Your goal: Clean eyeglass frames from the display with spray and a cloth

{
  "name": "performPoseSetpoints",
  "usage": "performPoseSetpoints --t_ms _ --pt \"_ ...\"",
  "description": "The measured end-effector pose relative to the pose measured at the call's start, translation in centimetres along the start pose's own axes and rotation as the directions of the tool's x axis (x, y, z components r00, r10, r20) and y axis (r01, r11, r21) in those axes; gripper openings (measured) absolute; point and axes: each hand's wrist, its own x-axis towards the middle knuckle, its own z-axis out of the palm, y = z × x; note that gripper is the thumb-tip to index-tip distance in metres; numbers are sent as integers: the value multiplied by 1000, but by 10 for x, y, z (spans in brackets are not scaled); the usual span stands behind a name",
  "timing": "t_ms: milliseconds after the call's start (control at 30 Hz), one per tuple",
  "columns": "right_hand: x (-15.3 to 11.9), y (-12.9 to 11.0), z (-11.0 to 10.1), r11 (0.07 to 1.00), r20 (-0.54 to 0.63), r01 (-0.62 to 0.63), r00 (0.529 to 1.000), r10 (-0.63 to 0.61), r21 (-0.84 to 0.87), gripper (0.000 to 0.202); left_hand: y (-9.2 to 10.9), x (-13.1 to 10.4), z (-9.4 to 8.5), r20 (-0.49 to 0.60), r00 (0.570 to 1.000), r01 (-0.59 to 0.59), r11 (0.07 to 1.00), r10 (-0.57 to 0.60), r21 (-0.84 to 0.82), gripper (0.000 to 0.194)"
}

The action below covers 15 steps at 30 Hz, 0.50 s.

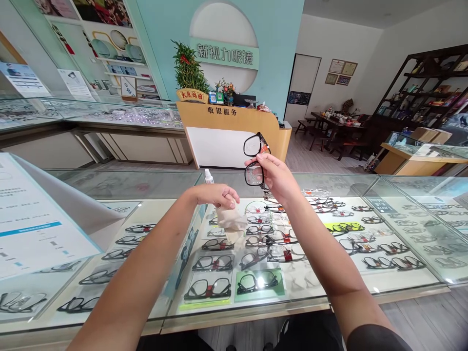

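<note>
My right hand is raised over the glass counter and pinches a pair of black-framed glasses near the bridge. The frame is held on end, one lens above the other. Small spots show on the lower lens, and a red-orange tag is behind the upper one. My left hand is lower and to the left, its fingers closed on a pale, thin cloth that hangs down over the counter. Just behind the left wrist, a small white bottle stands on the glass.
Inside the glass display counter are rows of glasses, several with red tags. A white printed sign stands at the left. Beyond are a wooden cashier desk with plants, more display cases, and a dark table with benches.
</note>
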Motion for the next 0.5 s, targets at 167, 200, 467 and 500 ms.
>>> performPoseSetpoints --t_ms 167,200,467,500 --pt "0 0 1 1000 6 -3 1000 3 9 34 1 -5 -1 9 999 46 998 -46 53 35" --pt "0 1 1 1000 7 -4 1000 4 11 33 1 -7 0 -16 999 37 999 -37 38 35" --pt "0 3 1 1000 35 -16 999 15 24 35 5 -11 -12 -378 918 -300 829 117 -471 33" --pt "1 4 1 1000 42 -17 999 16 27 35 7 -11 -13 -416 901 -332 810 121 -484 32"
